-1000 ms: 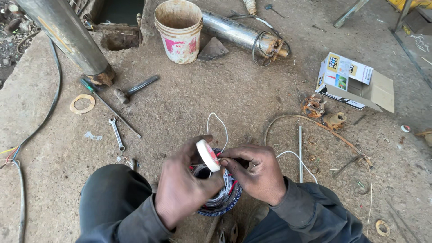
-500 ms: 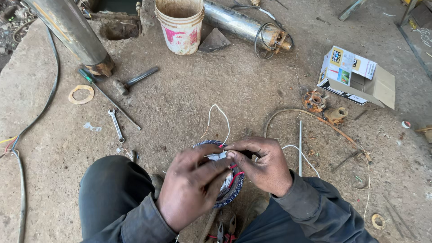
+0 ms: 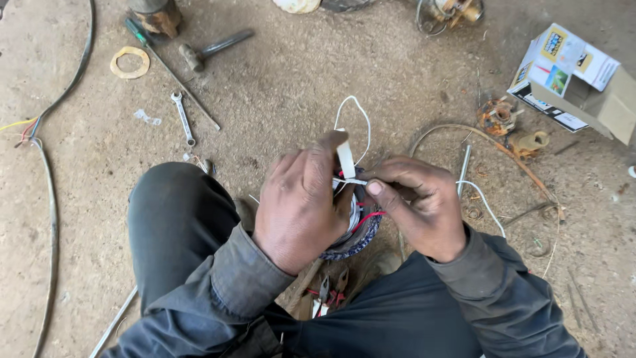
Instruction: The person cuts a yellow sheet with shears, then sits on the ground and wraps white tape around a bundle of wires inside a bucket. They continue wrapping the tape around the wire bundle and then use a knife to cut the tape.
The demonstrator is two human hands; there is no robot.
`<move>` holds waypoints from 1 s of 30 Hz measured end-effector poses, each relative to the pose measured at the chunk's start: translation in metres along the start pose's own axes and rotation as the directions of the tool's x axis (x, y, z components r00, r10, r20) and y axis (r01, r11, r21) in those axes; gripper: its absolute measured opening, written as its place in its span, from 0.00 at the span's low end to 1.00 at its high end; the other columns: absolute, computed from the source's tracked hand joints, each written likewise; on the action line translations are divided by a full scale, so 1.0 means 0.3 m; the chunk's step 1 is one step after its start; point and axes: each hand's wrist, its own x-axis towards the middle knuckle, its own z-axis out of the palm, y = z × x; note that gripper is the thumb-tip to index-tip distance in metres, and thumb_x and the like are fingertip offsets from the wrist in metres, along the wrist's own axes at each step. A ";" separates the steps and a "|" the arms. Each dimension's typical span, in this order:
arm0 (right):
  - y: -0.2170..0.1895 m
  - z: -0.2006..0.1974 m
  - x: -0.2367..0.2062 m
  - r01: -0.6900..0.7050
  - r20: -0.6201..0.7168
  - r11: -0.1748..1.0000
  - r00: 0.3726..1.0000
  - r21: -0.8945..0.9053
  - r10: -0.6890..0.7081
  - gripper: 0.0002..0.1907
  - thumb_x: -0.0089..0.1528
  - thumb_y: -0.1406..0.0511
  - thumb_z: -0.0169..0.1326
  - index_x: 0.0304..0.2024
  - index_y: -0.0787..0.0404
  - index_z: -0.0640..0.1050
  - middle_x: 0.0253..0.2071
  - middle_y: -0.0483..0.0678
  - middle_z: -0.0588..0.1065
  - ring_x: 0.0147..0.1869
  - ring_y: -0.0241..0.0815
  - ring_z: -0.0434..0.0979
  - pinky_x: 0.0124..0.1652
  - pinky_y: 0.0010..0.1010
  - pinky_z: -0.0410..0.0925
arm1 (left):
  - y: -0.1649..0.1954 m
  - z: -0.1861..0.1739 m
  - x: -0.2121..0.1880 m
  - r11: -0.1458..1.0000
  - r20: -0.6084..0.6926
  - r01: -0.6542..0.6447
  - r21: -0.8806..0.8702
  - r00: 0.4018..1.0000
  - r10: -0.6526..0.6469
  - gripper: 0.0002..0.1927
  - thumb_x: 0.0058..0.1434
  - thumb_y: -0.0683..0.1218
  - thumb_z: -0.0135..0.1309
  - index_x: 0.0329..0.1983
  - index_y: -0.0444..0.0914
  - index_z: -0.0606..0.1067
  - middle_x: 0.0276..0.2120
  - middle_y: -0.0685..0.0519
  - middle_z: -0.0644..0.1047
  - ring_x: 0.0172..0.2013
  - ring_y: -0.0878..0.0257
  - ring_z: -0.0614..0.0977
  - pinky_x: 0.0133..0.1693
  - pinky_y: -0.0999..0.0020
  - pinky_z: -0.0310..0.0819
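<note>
Left hand (image 3: 301,202) curled over top of round wound coil (image 3: 358,238), fingers closed, thumb tip pressing a strip of white tape (image 3: 346,159) that stands up betw. the hands. Right hand (image 3: 417,205) closed too, thumb and forefinger pinching the tape's lower end right at coil's top edge, approx. centre frame. Hands nearly touching, knuckles facing each other. Coil sits low betw. the knees, mostly hidden by left hand; blue-grey braided rim and a red wire (image 3: 368,217) showing on rt side. White wire loop (image 3: 354,113) rising from behind the hands onto dirt ground (image 3: 285,86). Second white wire (image 3: 480,199) trailing off rt of right hand, beside a thin metal rod (image 3: 464,169).

Pliers w/ red handles (image 3: 331,292) lying on ground just below coil, partly under the dark sleeves.

Upper left: small spanner (image 3: 182,118), hammer (image 3: 212,50), long screwdriver w/ green handle (image 3: 165,66), flat tan ring gasket (image 3: 130,62). Dark cable (image 3: 53,199) running down left edge, coloured wire ends at its upper part. Upper rt: opened cardboard box (image 3: 576,76), well apart from hands; two small rusty copper-wound parts (image 3: 507,122) near it. Bent brown wire (image 3: 503,149) arcing across ground rt of hands.
</note>
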 end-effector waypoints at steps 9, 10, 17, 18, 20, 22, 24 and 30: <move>0.018 0.024 0.031 -0.072 0.000 0.992 0.997 0.102 0.073 0.12 0.61 0.75 0.63 0.48 0.65 0.81 0.43 0.47 0.78 0.38 0.28 0.75 0.33 0.21 0.68 | 0.002 -0.033 0.020 0.977 0.061 -0.051 -0.205 0.996 0.065 0.27 0.56 0.38 0.59 0.58 0.31 0.64 0.41 0.42 0.77 0.42 0.48 0.83 0.43 0.57 0.78; 0.027 0.023 0.028 -0.053 -0.011 0.993 0.998 0.108 0.054 0.12 0.61 0.75 0.64 0.48 0.64 0.82 0.44 0.47 0.79 0.39 0.29 0.75 0.34 0.22 0.69 | -0.003 -0.040 0.028 0.984 0.183 0.095 -0.153 0.981 -0.066 0.27 0.56 0.42 0.62 0.56 0.31 0.66 0.38 0.44 0.78 0.38 0.50 0.84 0.40 0.57 0.79; 0.070 -0.011 -0.016 0.186 0.114 0.977 0.974 0.108 -0.198 0.14 0.58 0.76 0.65 0.46 0.61 0.83 0.47 0.48 0.75 0.49 0.37 0.77 0.46 0.28 0.72 | -0.084 -0.085 0.130 0.934 0.786 0.354 0.042 0.565 -0.250 0.13 0.53 0.50 0.65 0.37 0.39 0.85 0.25 0.49 0.84 0.23 0.61 0.85 0.29 0.62 0.78; 0.072 -0.017 -0.019 0.198 0.136 0.972 0.967 0.126 -0.214 0.14 0.58 0.76 0.65 0.46 0.61 0.83 0.48 0.48 0.73 0.49 0.38 0.76 0.45 0.27 0.72 | -0.096 -0.088 0.140 0.921 0.842 0.376 0.103 0.460 -0.282 0.12 0.53 0.51 0.65 0.36 0.40 0.86 0.23 0.48 0.84 0.22 0.62 0.84 0.29 0.63 0.78; 0.074 -0.028 -0.029 0.238 0.177 0.962 0.950 0.132 -0.259 0.15 0.56 0.77 0.62 0.44 0.60 0.83 0.49 0.50 0.71 0.50 0.38 0.75 0.46 0.27 0.72 | -0.119 -0.098 0.149 0.894 0.877 0.441 -0.085 0.459 -0.143 0.12 0.57 0.50 0.62 0.35 0.38 0.86 0.23 0.51 0.85 0.23 0.66 0.82 0.30 0.66 0.76; 0.073 -0.041 -0.039 0.292 0.223 0.950 0.925 0.107 -0.309 0.17 0.53 0.78 0.57 0.42 0.59 0.84 0.51 0.52 0.69 0.50 0.39 0.73 0.47 0.27 0.71 | -0.137 -0.110 0.148 0.789 0.890 0.549 -0.278 0.456 -0.004 0.12 0.62 0.49 0.59 0.36 0.36 0.85 0.25 0.53 0.84 0.26 0.69 0.80 0.32 0.69 0.75; 0.071 -0.048 -0.052 0.275 0.217 0.960 0.935 0.062 -0.282 0.16 0.53 0.77 0.54 0.40 0.59 0.83 0.51 0.54 0.68 0.49 0.38 0.73 0.47 0.28 0.71 | -0.147 -0.117 0.147 0.573 0.878 0.689 -0.443 0.462 0.124 0.12 0.66 0.47 0.56 0.37 0.33 0.84 0.28 0.52 0.83 0.30 0.72 0.79 0.36 0.71 0.73; 0.088 -0.040 -0.033 0.167 0.131 0.952 0.970 0.256 -0.205 0.07 0.59 0.72 0.50 0.36 0.63 0.80 0.36 0.46 0.74 0.45 0.36 0.75 0.52 0.32 0.70 | -0.103 -0.073 0.152 0.915 0.841 0.397 0.074 0.468 -0.271 0.17 0.53 0.56 0.68 0.31 0.38 0.84 0.19 0.48 0.79 0.21 0.61 0.79 0.29 0.63 0.73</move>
